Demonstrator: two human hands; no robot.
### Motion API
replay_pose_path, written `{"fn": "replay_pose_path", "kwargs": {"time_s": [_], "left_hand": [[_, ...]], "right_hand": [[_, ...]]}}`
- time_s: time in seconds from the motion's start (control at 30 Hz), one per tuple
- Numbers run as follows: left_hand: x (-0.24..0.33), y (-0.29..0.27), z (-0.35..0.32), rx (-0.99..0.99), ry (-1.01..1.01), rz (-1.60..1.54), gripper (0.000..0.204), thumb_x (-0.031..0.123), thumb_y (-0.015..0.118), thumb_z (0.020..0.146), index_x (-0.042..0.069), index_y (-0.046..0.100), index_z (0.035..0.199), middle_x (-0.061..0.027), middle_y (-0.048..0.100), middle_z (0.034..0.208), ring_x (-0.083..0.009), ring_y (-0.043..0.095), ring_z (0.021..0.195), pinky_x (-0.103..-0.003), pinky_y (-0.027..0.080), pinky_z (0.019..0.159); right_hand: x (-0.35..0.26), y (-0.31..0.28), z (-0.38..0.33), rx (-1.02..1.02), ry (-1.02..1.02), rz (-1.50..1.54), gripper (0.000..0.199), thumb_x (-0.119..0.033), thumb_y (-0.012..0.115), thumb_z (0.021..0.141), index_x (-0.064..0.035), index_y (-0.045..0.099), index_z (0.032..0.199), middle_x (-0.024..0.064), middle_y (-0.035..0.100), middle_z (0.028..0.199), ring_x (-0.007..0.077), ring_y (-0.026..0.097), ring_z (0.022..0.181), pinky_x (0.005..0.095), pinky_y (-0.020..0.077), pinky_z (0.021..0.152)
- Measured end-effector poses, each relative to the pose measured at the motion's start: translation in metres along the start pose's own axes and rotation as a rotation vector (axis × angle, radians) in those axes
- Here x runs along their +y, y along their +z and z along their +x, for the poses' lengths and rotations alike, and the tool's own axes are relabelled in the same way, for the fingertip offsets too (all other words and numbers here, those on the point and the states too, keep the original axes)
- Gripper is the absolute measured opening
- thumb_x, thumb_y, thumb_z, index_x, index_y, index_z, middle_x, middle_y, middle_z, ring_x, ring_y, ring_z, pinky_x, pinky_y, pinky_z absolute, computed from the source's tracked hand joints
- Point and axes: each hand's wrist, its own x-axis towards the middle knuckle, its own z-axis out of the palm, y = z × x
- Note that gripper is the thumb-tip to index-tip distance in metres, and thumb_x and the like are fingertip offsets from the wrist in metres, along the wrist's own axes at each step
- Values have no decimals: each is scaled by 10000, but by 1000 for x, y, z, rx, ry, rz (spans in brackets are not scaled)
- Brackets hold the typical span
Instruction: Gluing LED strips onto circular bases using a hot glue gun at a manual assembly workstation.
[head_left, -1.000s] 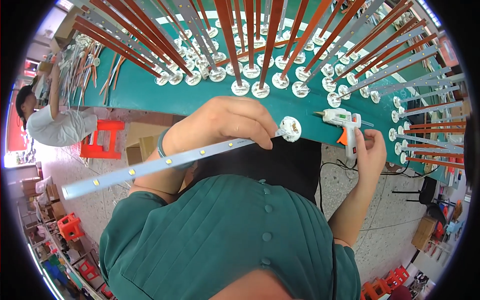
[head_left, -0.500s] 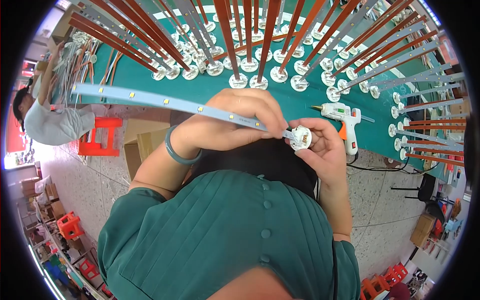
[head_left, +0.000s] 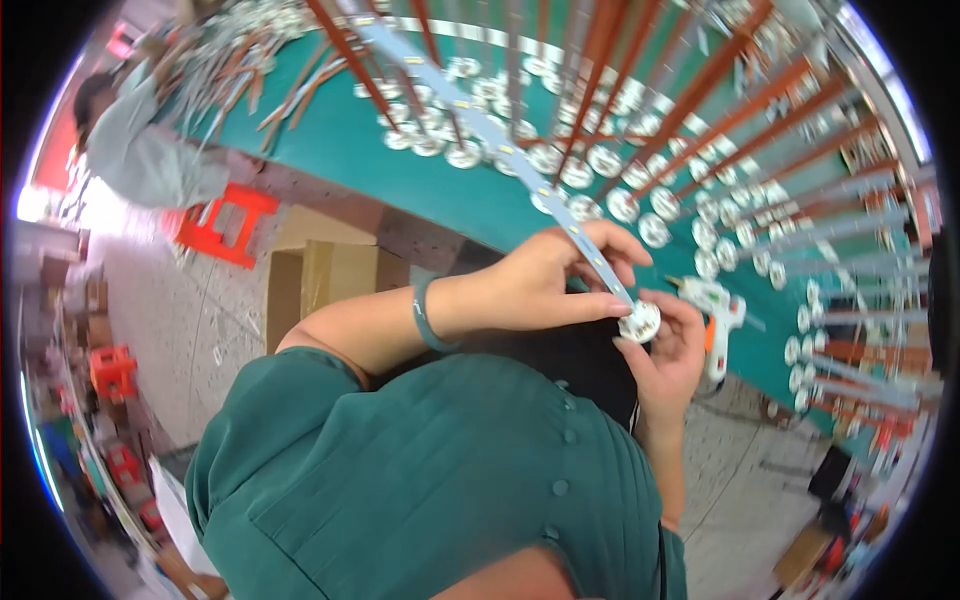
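A pale LED strip [head_left: 525, 170] with small yellow chips slants up and left from a round white base [head_left: 640, 322]. My left hand [head_left: 530, 280] has its thumb against the strip's lower end, with the fingers curled behind it. My right hand [head_left: 672, 365] pinches the white base by its rim between thumb and fingers. Close beyond the right hand, a white glue gun [head_left: 728, 318] with an orange trigger lies on the green table [head_left: 430, 200].
Many white round bases [head_left: 462, 153] carry upright brown and pale strips across the table. Loose strips [head_left: 300, 90] lie at the far left. A cardboard box [head_left: 330, 280] and a red stool [head_left: 235, 220] stand on the floor, near another person [head_left: 150, 150].
The strip has swung from nearly level to a steep slant, its far end rising. Both hands and the base have shifted right and lower in the picture; the head view has turned.
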Motion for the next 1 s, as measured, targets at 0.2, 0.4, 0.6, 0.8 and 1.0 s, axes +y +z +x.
{"fn": "replay_pose_path", "kwargs": {"time_s": [0.2,0.4,0.6,0.8,1.0], "left_hand": [[39,-36,-40,227,113,426,177,31,706,862,-21,654,1023,-77,682,981,-136,670,832,-272,548,757],[83,-153,-97,784,87,879,151,8,692,856,-11,627,991,-42,676,873,-115,662,831,-262,541,751],[43,-262,-91,962,66,992,157,41,708,828,7,653,971,-57,677,813,-123,651,736,-268,520,679],[14,-287,-75,915,3,911,186,67,721,813,26,673,988,-73,665,766,-135,633,694,-287,506,656],[13,-296,-85,790,-31,846,407,29,710,800,38,618,1197,-50,689,950,-140,660,862,-283,532,802]], "right_hand": [[9,7,7,-151,-19,-81,779,76,747,726,14,353,1395,225,498,1341,244,618,1082,327,501,910],[23,-16,12,-27,-20,-69,634,111,648,751,26,410,1332,207,565,1229,234,646,994,323,510,860],[21,-6,18,-70,-32,-107,529,84,605,845,26,420,1337,186,562,1207,207,641,966,299,518,864],[16,-15,12,-25,-21,-185,511,62,587,867,25,419,1347,173,564,1193,185,633,931,284,515,846],[17,-18,14,56,19,-247,523,104,607,839,35,421,1322,202,572,1181,202,649,929,294,514,853]]}}
